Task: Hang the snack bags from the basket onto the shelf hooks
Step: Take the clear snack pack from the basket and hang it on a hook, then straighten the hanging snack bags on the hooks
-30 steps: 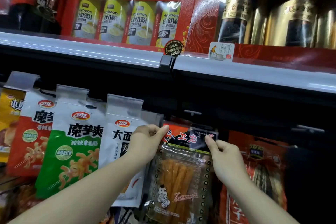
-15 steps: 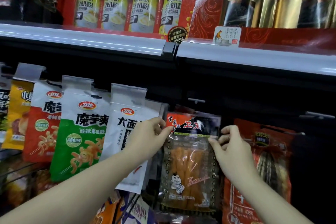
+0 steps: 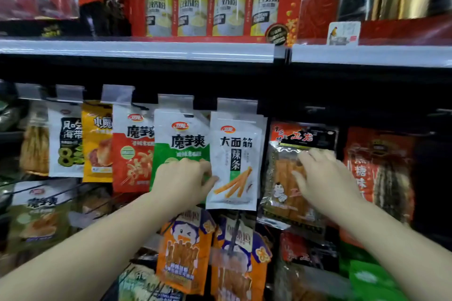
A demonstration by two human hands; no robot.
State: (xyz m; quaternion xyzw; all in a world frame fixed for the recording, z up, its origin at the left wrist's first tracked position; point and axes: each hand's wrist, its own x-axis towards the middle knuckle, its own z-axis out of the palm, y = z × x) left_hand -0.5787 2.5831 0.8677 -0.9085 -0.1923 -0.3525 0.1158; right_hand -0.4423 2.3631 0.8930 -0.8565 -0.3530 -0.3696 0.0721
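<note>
Head view: clear spicy-strip bag (image 3: 297, 173) hangs beside white bag (image 3: 236, 161); right hand (image 3: 326, 182) spread flat against it; left hand (image 3: 183, 179) loosely curled, holding nothing; hook seating unseen; bag could slip if half-threaded.

The top corners of the clear snack bag (image 3: 293, 178), pinched by both hands a second ago, have been released. The left hand (image 3: 181, 181) has been moved left onto the lower edge of the white bag (image 3: 234, 161), while the right hand (image 3: 325, 178) has been lowered, fingers spread, over the clear bag's front.
</note>
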